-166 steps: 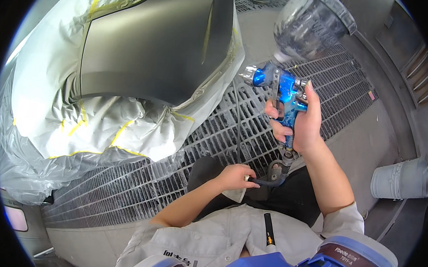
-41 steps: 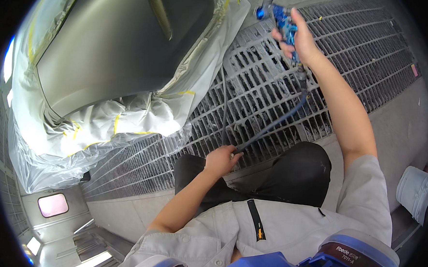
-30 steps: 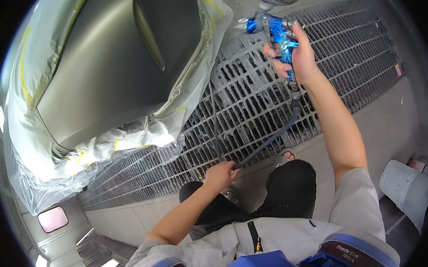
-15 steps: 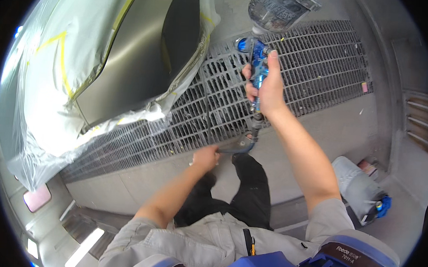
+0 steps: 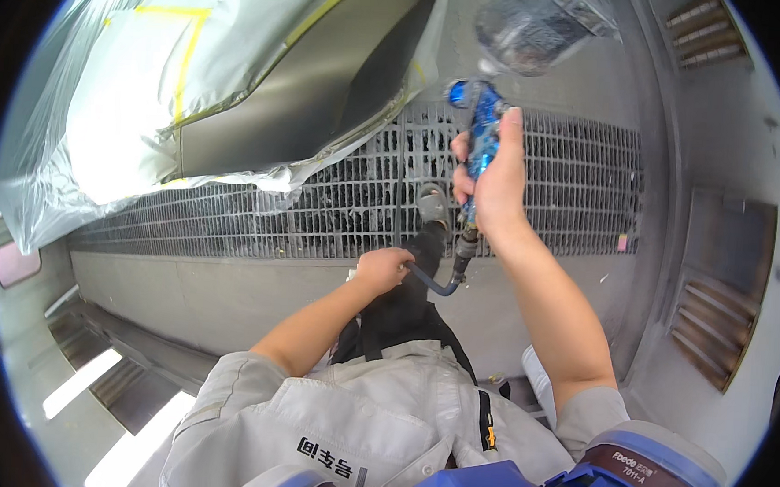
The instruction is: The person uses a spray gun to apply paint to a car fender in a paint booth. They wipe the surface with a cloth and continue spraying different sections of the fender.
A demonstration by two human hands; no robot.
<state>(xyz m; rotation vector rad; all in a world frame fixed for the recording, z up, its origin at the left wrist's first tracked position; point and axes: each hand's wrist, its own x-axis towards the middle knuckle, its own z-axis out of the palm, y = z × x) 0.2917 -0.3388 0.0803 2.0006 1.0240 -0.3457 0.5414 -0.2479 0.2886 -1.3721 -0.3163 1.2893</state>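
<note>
My right hand (image 5: 495, 174) is wrapped round a blue spray gun (image 5: 483, 116), held up over the floor grate. A grey cloudy cup (image 5: 542, 27) tops the gun. A dark hose (image 5: 436, 281) hangs from the gun's base and loops to my left hand (image 5: 380, 268), which is closed on it lower down, in front of my dark trousers. At upper left is a dark satin vehicle panel (image 5: 282, 123), edged with white masking sheet (image 5: 120, 97), yellow tape (image 5: 183, 74) and clear plastic (image 5: 40, 190).
A long metal floor grate (image 5: 569, 187) crosses the middle, with my sandalled foot (image 5: 433, 206) on it. The booth wall with slatted vents (image 5: 708, 326) is at right. A pinkish window (image 5: 18, 264) and bright lights (image 5: 83, 382) show at lower left. A pale bucket (image 5: 537, 375) is half hidden by my right arm.
My bent legs have straightened, and one foot is now forward on the grate. The view has turned; the panel appears narrower. Both hands keep their hold on gun and hose.
</note>
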